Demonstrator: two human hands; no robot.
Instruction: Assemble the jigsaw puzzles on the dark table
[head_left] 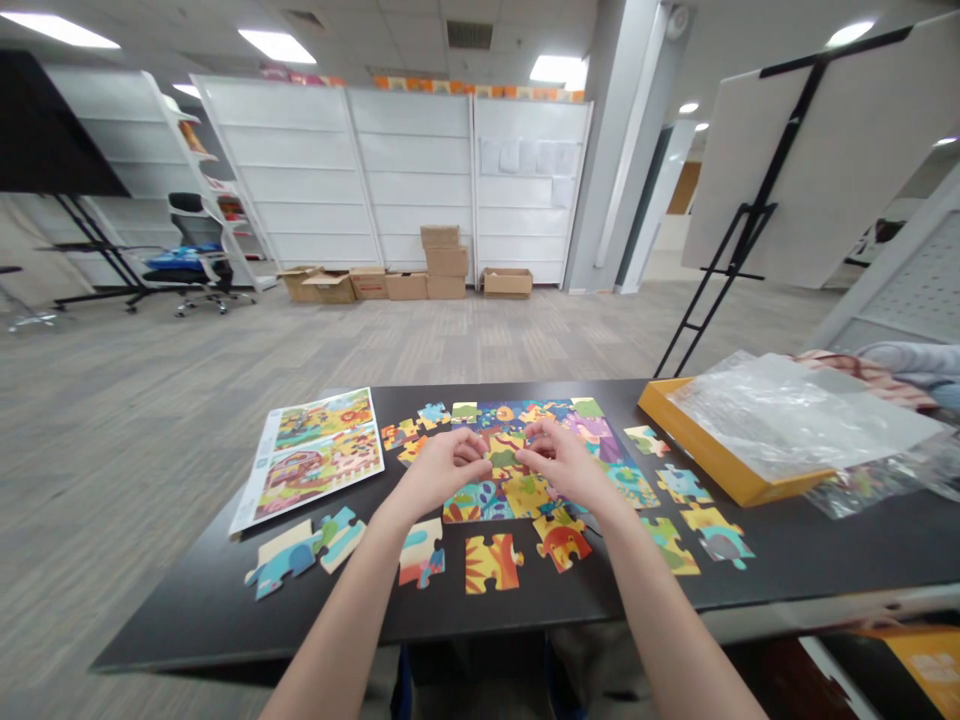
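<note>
My left hand [448, 465] and my right hand [564, 462] face each other over a colourful puzzle board [480, 500]. Between their fingertips is a yellow and green puzzle piece [506, 452], with fingers closed at its left and right edges. Whether it is lifted or flat on the board I cannot tell. Nearer to me lie a yellow piece with orange stripes [489, 565], a red and orange piece [562, 540] and a cream and red piece [421, 552]. My hands hide part of the board.
A picture sheet [315, 455] lies at the left, near joined blue pieces [289, 558]. More loose pieces [716, 535] are at the right, beside a yellow box [697, 440] with clear plastic wrapping [795, 415]. The black table's front edge [300, 655] is close to me.
</note>
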